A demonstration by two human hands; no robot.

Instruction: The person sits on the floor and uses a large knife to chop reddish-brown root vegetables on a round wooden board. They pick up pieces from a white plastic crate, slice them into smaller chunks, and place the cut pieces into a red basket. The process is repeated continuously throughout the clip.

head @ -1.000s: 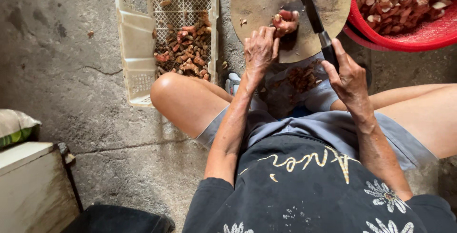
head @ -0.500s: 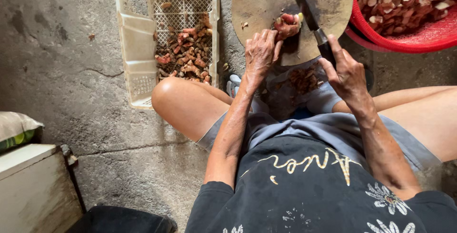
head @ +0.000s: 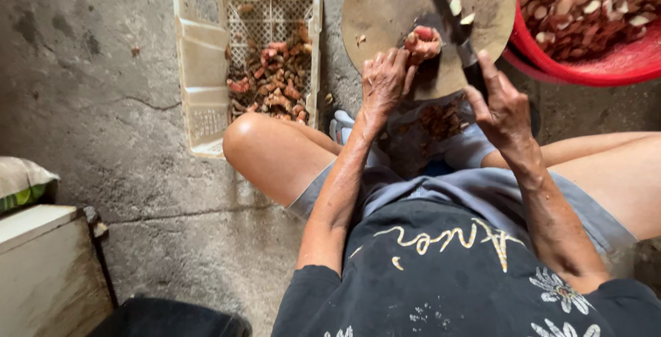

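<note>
A person is sitting low on a concrete floor (head: 103,103), knees spread, working over a round wooden chopping board (head: 399,6) set on the ground in front of them.

The left hand (head: 385,82) is resting at the near edge of the board, its fingers (head: 403,61) curled together and pinching a reddish, knobbly root (head: 423,41) against the wood. The root is sitting just beyond those fingertips, pink where it has been cut open.

The right hand (head: 502,106) is wrapping around the dark handle of a knife (head: 447,13), fingers clamped shut on it. The blade is running away from the knuckles across the board and is meeting the root right beside the left fingertips. Two small pale cut pieces (head: 461,10) are lying on the board just past the blade.

Beyond the right hand, a red plastic basin (head: 585,72) is holding a heap of sliced root pieces. Off to the far side of the left hand, a white slatted plastic crate (head: 206,55) is holding a pile of whole reddish roots. Below both wrists, between the knees, a cloth (head: 441,130) is catching brown scraps.

The person is wearing a black patterned shirt and grey-blue shorts.
</note>
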